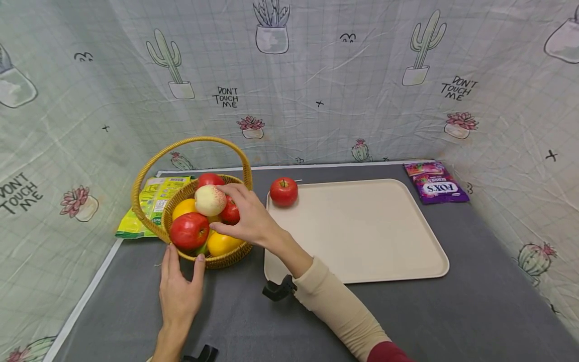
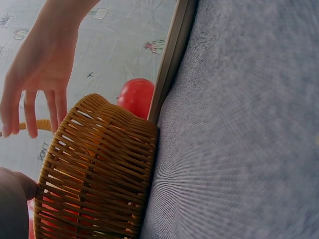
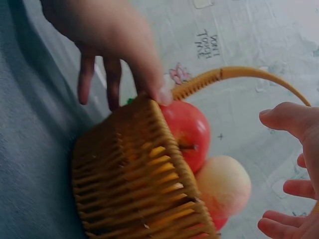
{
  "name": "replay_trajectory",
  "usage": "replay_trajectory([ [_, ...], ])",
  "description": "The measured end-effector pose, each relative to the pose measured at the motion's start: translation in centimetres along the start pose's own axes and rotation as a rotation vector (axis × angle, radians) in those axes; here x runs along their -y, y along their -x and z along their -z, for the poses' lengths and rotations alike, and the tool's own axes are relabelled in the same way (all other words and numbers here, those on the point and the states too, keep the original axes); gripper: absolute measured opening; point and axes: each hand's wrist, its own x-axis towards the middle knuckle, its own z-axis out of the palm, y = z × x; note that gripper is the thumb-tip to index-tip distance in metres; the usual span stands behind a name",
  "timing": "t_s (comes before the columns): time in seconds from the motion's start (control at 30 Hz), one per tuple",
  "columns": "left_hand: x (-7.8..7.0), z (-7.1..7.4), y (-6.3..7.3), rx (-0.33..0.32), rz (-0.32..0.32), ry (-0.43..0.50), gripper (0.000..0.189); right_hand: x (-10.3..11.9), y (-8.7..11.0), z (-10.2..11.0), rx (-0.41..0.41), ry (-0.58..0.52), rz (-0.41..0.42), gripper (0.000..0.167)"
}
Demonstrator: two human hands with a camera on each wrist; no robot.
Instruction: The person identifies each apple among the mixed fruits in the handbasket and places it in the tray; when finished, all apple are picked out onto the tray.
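Note:
A wicker basket (image 1: 228, 259) with an arched handle holds red apples, yellow fruits and, on top, a pale peach (image 1: 210, 200) with red speckles. My left hand (image 1: 181, 296) rests at the basket's front rim, thumb and fingers spread, beside a large red apple (image 1: 189, 231). Over the basket's right side is my right hand (image 1: 251, 213), its fingers spread around the peach's right side. In the right wrist view, a gap shows between this hand (image 3: 299, 169) and the peach (image 3: 224, 186). A yellow fruit (image 1: 223, 244) lies below the right thumb.
A beige tray (image 1: 357, 231) lies right of the basket, with another red apple (image 1: 284, 191) at its far left corner. Behind the basket is a yellow-green packet (image 1: 158, 201). A purple Fox's packet (image 1: 436, 183) lies at the back right. Patterned cloth walls surround the grey table.

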Motion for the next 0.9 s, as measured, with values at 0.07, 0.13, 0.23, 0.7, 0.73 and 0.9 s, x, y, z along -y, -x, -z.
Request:
replay_trajectory([
  [0.07,0.0,0.0,0.0,0.000,0.000,-0.001,0.088,0.1,0.1,-0.5,0.021,0.014,0.011,0.077],
  [0.13,0.0,0.0,0.0,-0.003,-0.003,-0.003,0.088,0.3,0.1,-1.0,0.044,0.035,0.015,0.076],
  [0.23,0.1,-0.1,0.0,-0.013,-0.016,-0.001,0.086,0.5,0.2,-1.7,0.072,0.051,0.022,0.075],
  [0.7,0.3,-0.1,0.0,-0.048,-0.067,0.032,0.075,1.0,-0.2,-4.7,0.133,0.103,0.042,0.072],
  [0.73,0.3,-0.1,0.0,-0.049,-0.066,0.035,0.074,1.0,-0.2,-4.8,0.132,0.109,0.041,0.072],
  [0.9,0.4,-0.1,-0.1,-0.050,-0.063,0.038,0.071,1.3,-0.1,-5.2,0.151,0.123,0.027,0.071],
])
